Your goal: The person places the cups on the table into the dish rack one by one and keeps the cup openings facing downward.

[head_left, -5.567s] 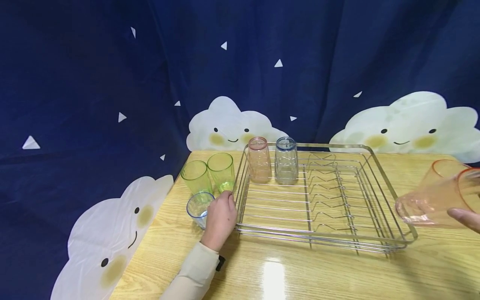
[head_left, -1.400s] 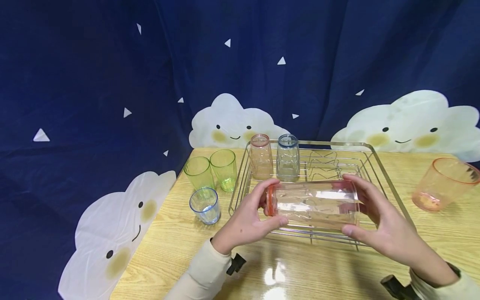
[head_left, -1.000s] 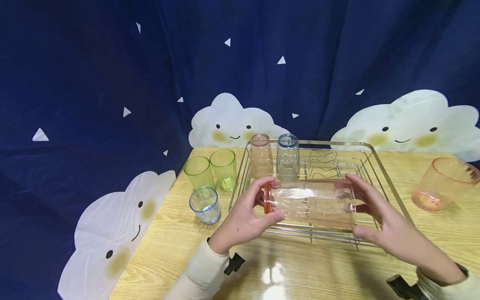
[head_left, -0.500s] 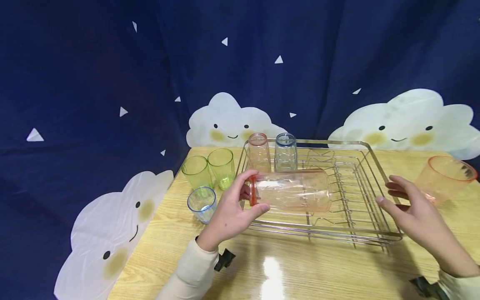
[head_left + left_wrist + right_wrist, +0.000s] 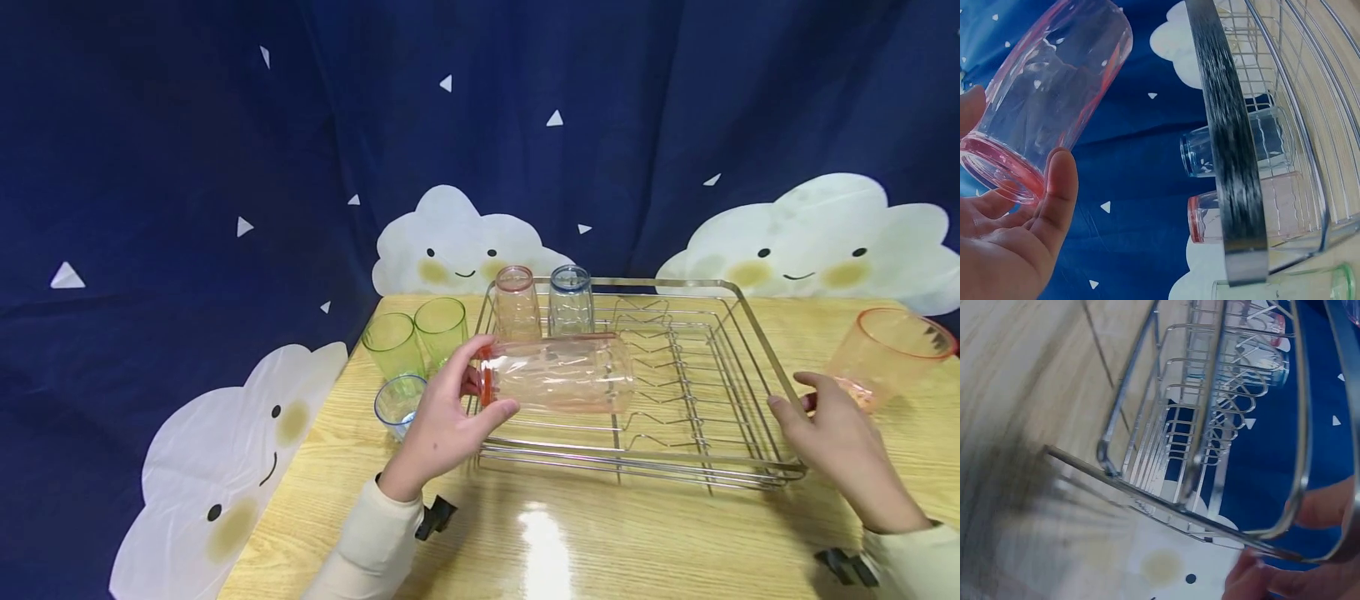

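Observation:
Above the left part of a metal dish rack (image 5: 738,458), my left hand (image 5: 435,429) holds a clear orange-pink glass (image 5: 558,375) lying sideways. Thumb and fingers pinch the end with the deep orange ring; the other end points right. In the left wrist view, the glass (image 5: 1054,75) slants away from the fingers. At the rack's right side, my right hand (image 5: 843,437) holds the rim, with the thumb over it and the curled fingers outside. Rack wires partly cover the fingers (image 5: 1250,575) in the right wrist view.
A pink glass (image 5: 517,310) and a blue glass (image 5: 572,312) stand upside down at the rack's back left. Left of the rack are two green glasses (image 5: 393,346) and a blue-rimmed glass (image 5: 396,407). An orange glass (image 5: 888,354) stands at right.
My right hand has let go of the glass and moved right to the rack's rim. My left hand has carried the glass leftward. Earlier, my right hand brought it from the right.

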### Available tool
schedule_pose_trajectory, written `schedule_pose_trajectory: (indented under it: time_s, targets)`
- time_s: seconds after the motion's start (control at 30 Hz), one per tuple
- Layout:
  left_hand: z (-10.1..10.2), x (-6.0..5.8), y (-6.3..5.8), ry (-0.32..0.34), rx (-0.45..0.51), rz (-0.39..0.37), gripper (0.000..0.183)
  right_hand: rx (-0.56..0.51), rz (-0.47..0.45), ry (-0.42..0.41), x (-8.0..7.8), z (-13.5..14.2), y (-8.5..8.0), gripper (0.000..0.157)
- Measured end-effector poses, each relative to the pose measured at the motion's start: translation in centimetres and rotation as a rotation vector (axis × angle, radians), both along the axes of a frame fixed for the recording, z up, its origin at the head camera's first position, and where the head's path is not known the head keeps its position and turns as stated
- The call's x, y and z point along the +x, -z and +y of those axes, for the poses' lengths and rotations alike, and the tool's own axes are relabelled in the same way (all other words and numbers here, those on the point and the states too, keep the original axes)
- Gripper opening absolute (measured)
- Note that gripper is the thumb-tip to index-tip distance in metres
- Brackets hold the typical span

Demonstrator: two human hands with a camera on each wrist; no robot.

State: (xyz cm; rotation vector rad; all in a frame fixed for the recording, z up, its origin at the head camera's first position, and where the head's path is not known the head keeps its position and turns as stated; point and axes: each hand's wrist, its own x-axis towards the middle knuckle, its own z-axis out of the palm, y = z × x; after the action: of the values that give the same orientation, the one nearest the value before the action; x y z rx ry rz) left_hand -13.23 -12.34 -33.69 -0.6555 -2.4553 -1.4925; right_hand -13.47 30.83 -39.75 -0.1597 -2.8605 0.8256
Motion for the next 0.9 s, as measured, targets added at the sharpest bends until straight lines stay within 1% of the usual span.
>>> schedule_pose_trajectory:
  time_s: [0.07, 0.13, 0.23, 0.3, 0.47, 0.53, 0.7, 0.9]
  targets:
    - [-0.1, -0.1, 0.0, -0.003, -0.004, 0.006, 0.072, 0.007, -0.032, -0.009, -0.2, 0.3, 0.3, 0.064]
    - [-0.3, -0.2, 0.0, -0.010, -0.007, 0.008, 0.072, 0.014, -0.034, -0.027, -0.4, 0.3, 0.5, 0.058]
    - [-0.5, -0.4, 0.1, -0.032, -0.010, 0.006, 0.073, 0.025, -0.008, -0.054, -0.7, 0.1, 0.7, 0.049]
    - [-0.7, -0.5, 0.0, -0.046, -0.010, 0.006, 0.072, 0.032, 0.026, -0.071, -0.8, -0.2, 0.8, 0.045]
    - [-1.2, -0.8, -0.1, -0.065, -0.010, -0.002, 0.070, 0.023, 0.057, -0.089, -1.0, -0.6, 0.8, 0.043]
    - [-1.3, -0.9, -0.2, -0.072, -0.010, -0.007, 0.070, 0.018, 0.049, -0.091, -0.9, -0.6, 0.9, 0.045]
    - [-1.4, -0.9, -0.3, -0.094, -0.014, -0.019, 0.070, 0.013, 0.033, -0.073, -0.6, -0.3, 1.2, 0.048]
    - [-1.5, -1.0, -0.4, -0.127, -0.032, -0.008, 0.070, 0.015, 0.055, -0.052, -0.2, 0.0, 1.3, 0.046]
